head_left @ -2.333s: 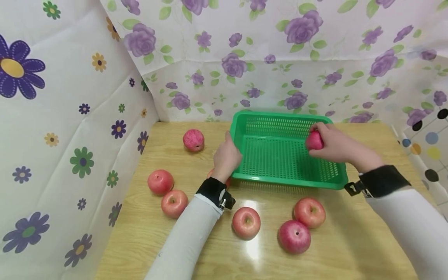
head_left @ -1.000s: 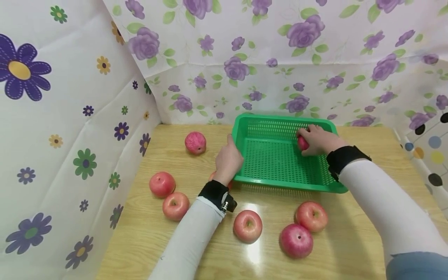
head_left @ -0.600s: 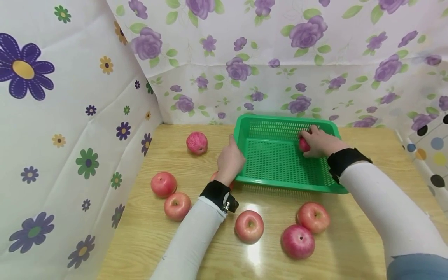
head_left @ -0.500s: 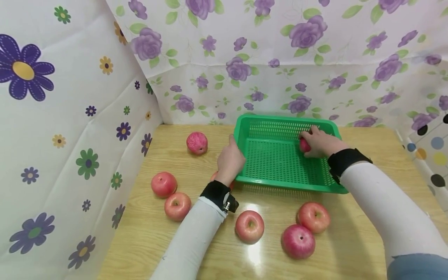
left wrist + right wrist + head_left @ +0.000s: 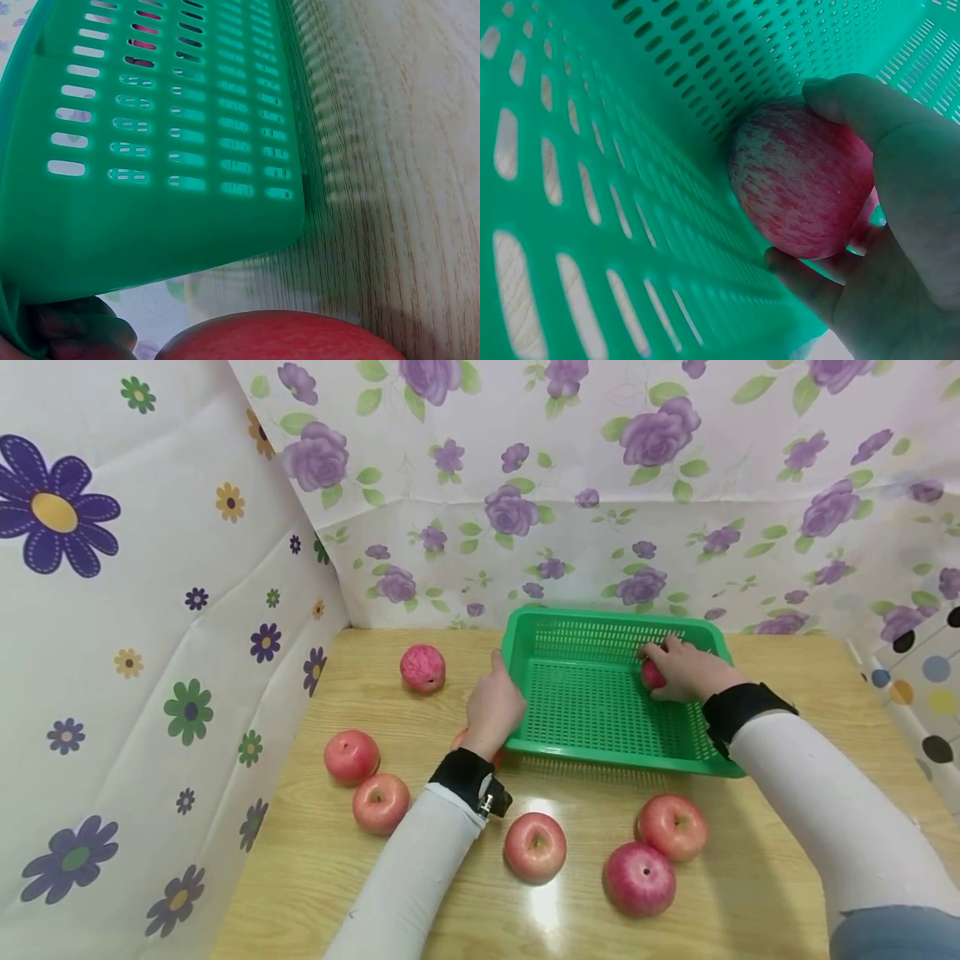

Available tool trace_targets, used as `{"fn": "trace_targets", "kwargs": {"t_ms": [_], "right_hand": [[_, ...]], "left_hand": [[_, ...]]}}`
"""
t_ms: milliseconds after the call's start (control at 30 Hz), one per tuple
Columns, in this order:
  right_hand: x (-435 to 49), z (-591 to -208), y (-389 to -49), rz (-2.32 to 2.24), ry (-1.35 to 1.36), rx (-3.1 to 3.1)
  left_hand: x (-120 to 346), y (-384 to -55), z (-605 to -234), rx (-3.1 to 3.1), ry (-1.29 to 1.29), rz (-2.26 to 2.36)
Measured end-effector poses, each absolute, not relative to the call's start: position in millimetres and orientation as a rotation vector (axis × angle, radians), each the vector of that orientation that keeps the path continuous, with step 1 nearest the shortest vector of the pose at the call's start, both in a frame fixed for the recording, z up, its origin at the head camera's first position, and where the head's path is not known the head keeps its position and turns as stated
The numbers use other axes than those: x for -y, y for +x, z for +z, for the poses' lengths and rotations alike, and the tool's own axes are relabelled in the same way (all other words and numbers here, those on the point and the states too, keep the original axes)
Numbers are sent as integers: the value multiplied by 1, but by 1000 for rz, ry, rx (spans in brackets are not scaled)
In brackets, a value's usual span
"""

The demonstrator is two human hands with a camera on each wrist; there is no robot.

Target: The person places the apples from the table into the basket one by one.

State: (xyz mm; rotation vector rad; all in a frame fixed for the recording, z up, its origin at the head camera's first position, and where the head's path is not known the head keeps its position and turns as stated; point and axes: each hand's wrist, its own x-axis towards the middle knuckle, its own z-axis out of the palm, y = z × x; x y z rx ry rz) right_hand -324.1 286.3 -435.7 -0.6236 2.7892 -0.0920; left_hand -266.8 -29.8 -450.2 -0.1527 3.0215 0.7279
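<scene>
A red apple (image 5: 802,180) is held inside the green basket (image 5: 615,757), near its right end, clamped by the curled fingers of the right hand (image 5: 688,670). The basket's left rim is gripped by the left hand (image 5: 495,703), its fingers curled round it. In front, two touching apples (image 5: 640,879) are borne by the bench (image 5: 495,918).

We've got white sleeves (image 5: 408,868) on, with blue-grey cloth (image 5: 892,935) higher up the right! And black wristbands (image 5: 459,775), one each side!
</scene>
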Motion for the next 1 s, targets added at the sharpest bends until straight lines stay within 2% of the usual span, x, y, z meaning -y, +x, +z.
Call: {"fn": "trace_targets", "kwargs": {"t_ms": [1000], "right_hand": [[-286, -427, -320, -44, -634, -2831]], "left_hand": [[29, -268, -451, -3016, -167, 721]]}}
